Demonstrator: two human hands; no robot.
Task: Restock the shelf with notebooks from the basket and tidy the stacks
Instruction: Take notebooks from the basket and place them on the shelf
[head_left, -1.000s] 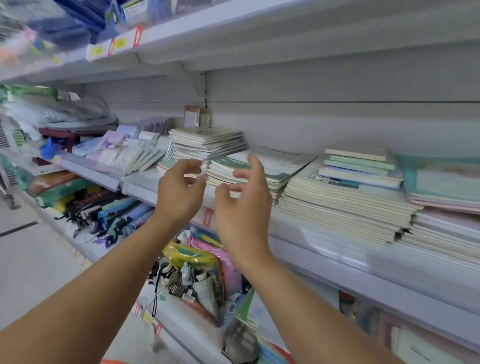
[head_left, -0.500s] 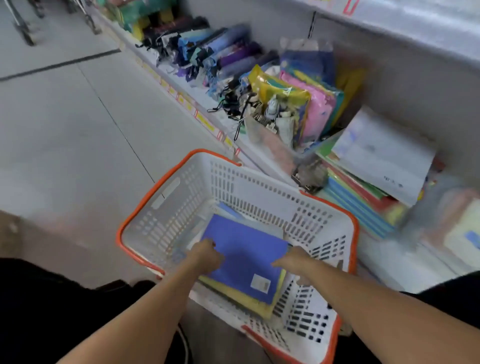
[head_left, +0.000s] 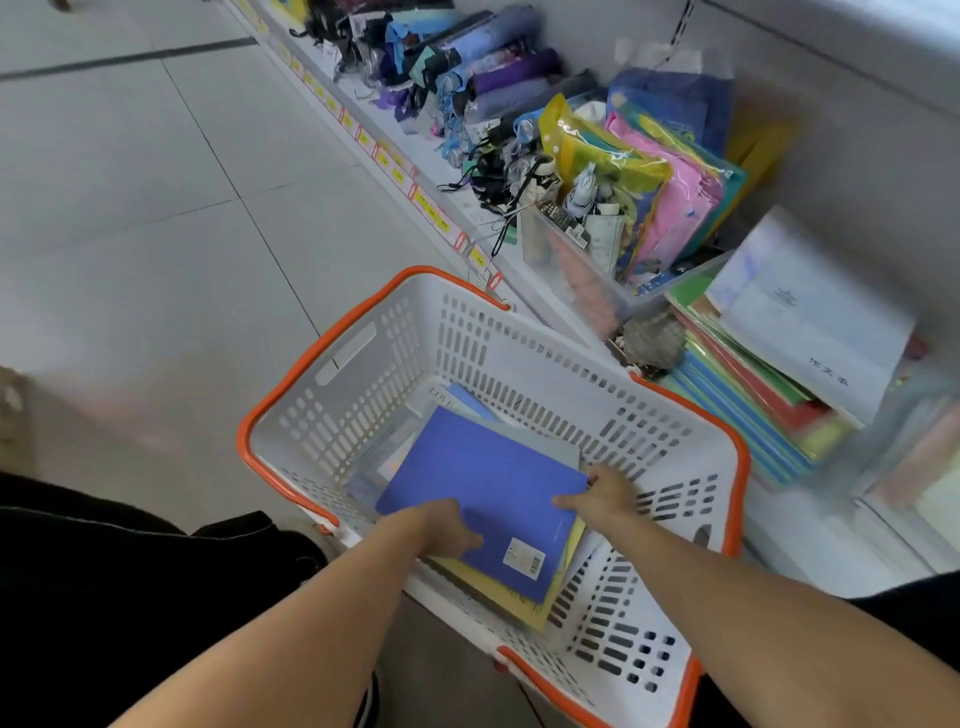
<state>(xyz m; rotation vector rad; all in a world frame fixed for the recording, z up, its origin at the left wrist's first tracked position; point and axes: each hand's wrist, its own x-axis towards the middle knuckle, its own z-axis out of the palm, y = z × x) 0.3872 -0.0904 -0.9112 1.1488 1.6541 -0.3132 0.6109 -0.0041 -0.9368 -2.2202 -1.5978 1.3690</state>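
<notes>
blue notebook (head_left: 483, 493) on top of a notebook pile inside the white basket (head_left: 519, 364), left hand (head_left: 441, 525) fingers curled over its near left edge, right hand (head_left: 602, 496) fingers pinching its right corner, yellow notebook (head_left: 498, 597) just beneath the fingers, floor shelf of folders (head_left: 753, 415) beyond the right hand

top notebook (head_left: 483, 483) blue | under it yellow | basket (head_left: 363, 415) white, orange rim
</notes>
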